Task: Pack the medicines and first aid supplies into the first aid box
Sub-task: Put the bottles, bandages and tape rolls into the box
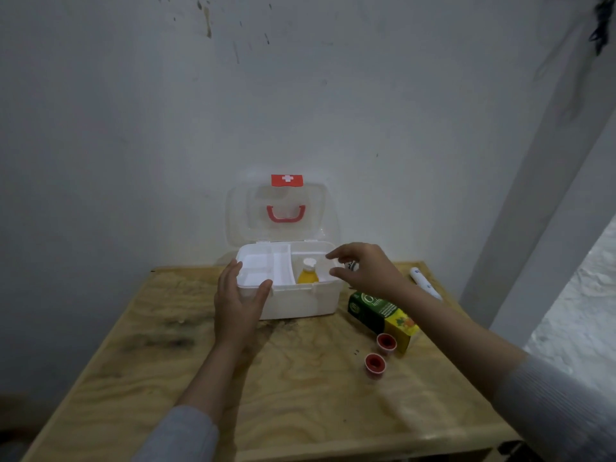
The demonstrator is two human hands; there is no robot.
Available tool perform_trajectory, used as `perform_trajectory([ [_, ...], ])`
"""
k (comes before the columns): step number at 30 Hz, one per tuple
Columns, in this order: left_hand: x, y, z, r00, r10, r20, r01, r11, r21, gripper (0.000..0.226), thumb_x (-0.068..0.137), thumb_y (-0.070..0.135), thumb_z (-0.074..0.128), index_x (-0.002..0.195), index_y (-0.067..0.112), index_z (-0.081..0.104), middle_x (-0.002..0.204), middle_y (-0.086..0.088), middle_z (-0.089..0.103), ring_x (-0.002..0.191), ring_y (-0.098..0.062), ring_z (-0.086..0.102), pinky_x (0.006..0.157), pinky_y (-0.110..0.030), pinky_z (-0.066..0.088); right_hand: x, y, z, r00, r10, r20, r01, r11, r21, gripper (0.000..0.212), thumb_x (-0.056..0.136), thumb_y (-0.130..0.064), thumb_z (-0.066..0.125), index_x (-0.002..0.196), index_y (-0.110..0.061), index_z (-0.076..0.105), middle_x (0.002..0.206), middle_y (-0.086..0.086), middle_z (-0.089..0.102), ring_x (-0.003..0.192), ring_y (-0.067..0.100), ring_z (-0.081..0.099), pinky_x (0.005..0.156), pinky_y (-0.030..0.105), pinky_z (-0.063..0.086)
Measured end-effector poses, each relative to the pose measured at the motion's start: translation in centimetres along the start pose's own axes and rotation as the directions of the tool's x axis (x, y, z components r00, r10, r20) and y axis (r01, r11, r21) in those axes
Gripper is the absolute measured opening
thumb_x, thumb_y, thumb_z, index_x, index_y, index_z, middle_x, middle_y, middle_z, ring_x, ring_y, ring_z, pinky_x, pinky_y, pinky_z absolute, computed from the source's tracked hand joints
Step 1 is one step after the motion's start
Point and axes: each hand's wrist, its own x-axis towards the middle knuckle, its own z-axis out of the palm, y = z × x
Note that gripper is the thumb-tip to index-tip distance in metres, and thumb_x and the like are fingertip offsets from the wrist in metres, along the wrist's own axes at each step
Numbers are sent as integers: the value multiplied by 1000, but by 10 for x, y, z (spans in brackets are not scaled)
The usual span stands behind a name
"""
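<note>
The white first aid box (301, 303) stands open on the wooden table, its clear lid (281, 211) with a red handle leaning back against the wall. A white divided tray (266, 266) fills its left half. An orange bottle with a white cap (308, 273) stands in the right half. My left hand (238, 300) rests open on the box's front left corner, thumb on the rim. My right hand (361, 270) hovers over the box's right edge, fingers pinched on a small object that I cannot identify. A green and yellow carton (383, 315), two red-topped cups (380, 353) and a white tube (425, 281) lie to the right.
The plywood table (266, 378) ends at a near edge below my forearms. A white wall rises right behind the box. A pale slanted beam (533, 211) runs along the right side.
</note>
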Motion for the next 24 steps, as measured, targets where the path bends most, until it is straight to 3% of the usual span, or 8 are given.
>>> perform_trajectory([
  [4, 0, -2, 1, 1000, 15, -15, -15, 1000, -14, 63, 81, 36, 69, 136, 20, 41, 147, 0, 40, 132, -18, 38, 107, -36, 36, -36, 25, -35, 995, 58, -85, -62, 997, -42, 20, 79, -22, 72, 98, -19, 72, 99, -3, 72, 82, 8, 64, 72, 16, 48],
  [9, 0, -2, 2, 999, 31, -16, -31, 1000, -3, 62, 82, 35, 68, 136, 18, 41, 147, -2, 39, 133, -20, 37, 108, -38, 36, -88, 72, -52, 961, 244, -129, -255, 964, -78, 19, 76, -22, 74, 95, -18, 72, 99, 2, 72, 77, 13, 64, 69, 27, 49],
  [12, 1, -2, 1, 999, 43, -15, -43, 999, -1, 61, 83, 34, 67, 136, 17, 42, 147, -3, 40, 133, -20, 37, 108, -38, 35, -112, 92, -46, 923, 342, -175, -355, 934, -47, 23, 77, -24, 73, 100, -18, 71, 102, 1, 71, 79, 14, 63, 64, 23, 46],
  [14, 1, -2, 1, 999, 38, -14, -38, 999, 6, 61, 83, 34, 67, 136, 17, 42, 147, -3, 39, 133, -21, 37, 107, -36, 35, -124, 96, -36, 917, 356, -178, -363, 932, -3, 30, 76, -28, 74, 105, -20, 68, 102, -2, 67, 79, 13, 62, 60, 17, 44],
  [18, 0, -1, 1, 999, 31, -10, -31, 999, 14, 61, 83, 34, 67, 136, 15, 42, 147, -4, 39, 134, -21, 37, 105, -32, 32, -136, 94, -8, 933, 324, -157, -328, 945, 2, 37, 75, -37, 73, 110, -30, 65, 108, -9, 57, 83, 11, 60, 66, 29, 52],
  [24, 3, -2, 0, 1000, 20, 6, -20, 1000, 7, 61, 82, 34, 68, 135, 14, 44, 146, -5, 40, 134, -21, 38, 109, -36, 34, -139, 89, 13, 906, 343, -248, -334, 939, 79, 35, 72, -39, 74, 105, -31, 65, 104, -8, 56, 85, 10, 60, 69, 31, 54],
])
